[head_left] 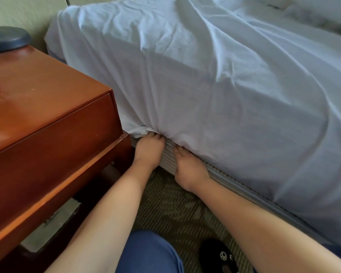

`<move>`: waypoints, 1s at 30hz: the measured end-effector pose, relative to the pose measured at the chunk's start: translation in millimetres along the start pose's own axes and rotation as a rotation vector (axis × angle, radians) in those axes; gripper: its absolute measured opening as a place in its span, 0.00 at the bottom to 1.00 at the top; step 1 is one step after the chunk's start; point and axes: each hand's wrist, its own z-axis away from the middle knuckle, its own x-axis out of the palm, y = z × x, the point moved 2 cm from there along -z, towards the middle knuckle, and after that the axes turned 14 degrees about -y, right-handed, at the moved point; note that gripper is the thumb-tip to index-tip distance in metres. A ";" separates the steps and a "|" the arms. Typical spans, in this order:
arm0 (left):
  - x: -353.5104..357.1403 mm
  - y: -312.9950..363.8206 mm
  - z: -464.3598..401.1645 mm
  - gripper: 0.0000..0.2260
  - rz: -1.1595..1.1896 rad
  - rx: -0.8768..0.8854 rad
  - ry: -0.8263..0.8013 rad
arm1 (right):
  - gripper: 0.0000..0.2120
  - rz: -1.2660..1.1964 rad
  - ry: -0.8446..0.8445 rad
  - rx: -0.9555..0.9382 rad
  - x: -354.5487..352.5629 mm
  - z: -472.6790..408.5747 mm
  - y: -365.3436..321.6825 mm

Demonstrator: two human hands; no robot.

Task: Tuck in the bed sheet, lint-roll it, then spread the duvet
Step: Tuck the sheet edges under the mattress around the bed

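Fingers of your left hand (149, 147) curl into a bunched fold of the white bed sheet (195, 91), gripping it right at the lower edge of the mattress side, where the cloth gathers into tight pleats that fan upward. Your right hand (189, 170) sits just beside it, palm against the striped base of the bed (244, 186), with its fingertips pushed up under the sheet's hanging edge; the fingers look fairly straight, but their ends are hidden by the cloth, so you cannot tell whether they pinch anything. The two hands are close together and not touching.

The sheet drapes over the top and down the side of the mattress, loose and heavily creased, with a long ridge running across the upper surface. To the right of your hands its lower edge hangs over the striped base. At the far corner, near the wall (24, 12), the sheet wraps round the mattress end.

Just left of your left hand stands a reddish wooden nightstand (47, 119), its corner near the gathered cloth. A dark round object (6, 39) rests on its top at the back. Below you lies patterned carpet (177, 209), with your blue-clad knee (146, 253) and a black shoe (218, 255) at the bottom.
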 end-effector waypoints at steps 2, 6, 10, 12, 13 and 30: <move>1.8 -1.4 5.6 0.18 -0.001 -0.065 0.014 | 0.34 -0.013 -0.026 0.000 -1.6 -0.3 0.0; 10.8 -2.6 8.1 0.28 -0.001 -0.160 -0.062 | 0.31 -0.039 -0.033 0.015 -4.4 -5.0 -2.9; 15.4 -4.6 0.1 0.32 -0.056 -0.221 -0.155 | 0.29 -0.045 -0.013 0.000 -4.3 -12.0 -2.1; 10.7 -7.1 -9.4 0.32 -0.061 -0.235 -0.178 | 0.31 -0.028 -0.014 -0.030 -2.2 -14.2 1.2; 8.6 -7.8 -13.8 0.32 -0.053 -0.233 -0.189 | 0.32 -0.020 -0.020 -0.043 -0.9 -15.0 2.9; -17.0 -8.4 4.1 0.18 0.116 -0.143 -0.022 | 0.19 -0.050 -0.191 0.041 -30.3 -6.8 -5.1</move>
